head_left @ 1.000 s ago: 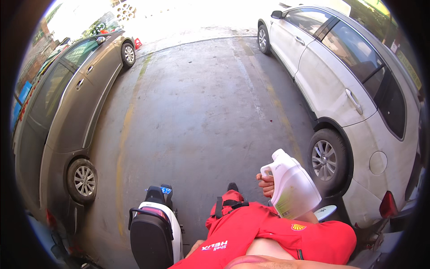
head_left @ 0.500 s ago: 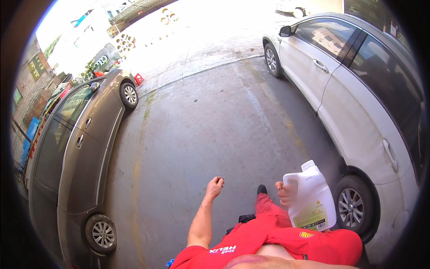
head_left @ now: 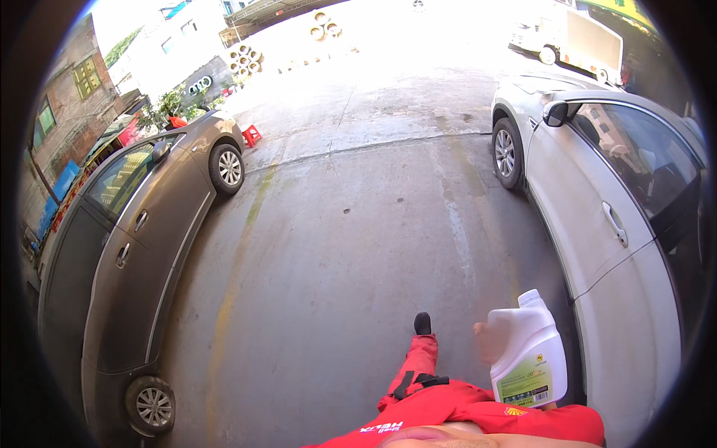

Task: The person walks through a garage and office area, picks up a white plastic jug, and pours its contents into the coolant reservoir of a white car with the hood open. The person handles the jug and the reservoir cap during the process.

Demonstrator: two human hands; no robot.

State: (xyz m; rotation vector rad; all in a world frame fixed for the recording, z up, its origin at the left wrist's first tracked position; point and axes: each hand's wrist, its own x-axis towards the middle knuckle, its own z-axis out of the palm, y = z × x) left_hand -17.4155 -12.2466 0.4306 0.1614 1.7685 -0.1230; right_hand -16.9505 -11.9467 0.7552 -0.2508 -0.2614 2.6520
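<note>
A white plastic jug (head_left: 532, 347) with a white cap and a green and white label is upright at my right side, in front of my red trousers. My right hand (head_left: 489, 343) is wrapped round the jug's handle on its left side; the fingers look smeared. My left hand is out of view. One black shoe (head_left: 423, 323) shows below a red trouser leg, on the grey concrete.
On the left stands a brown car (head_left: 142, 254). A silver-white car (head_left: 620, 276) is close by on my right. Grey concrete floor (head_left: 336, 276) with worn yellow lines runs between them. A red stool (head_left: 252, 135) stands beyond the brown car's front wheel; farther off is a white truck (head_left: 590, 46).
My left arm has dropped out of view. I have moved forward along the silver car, with the jug still in my right hand. A white truck has come into view.
</note>
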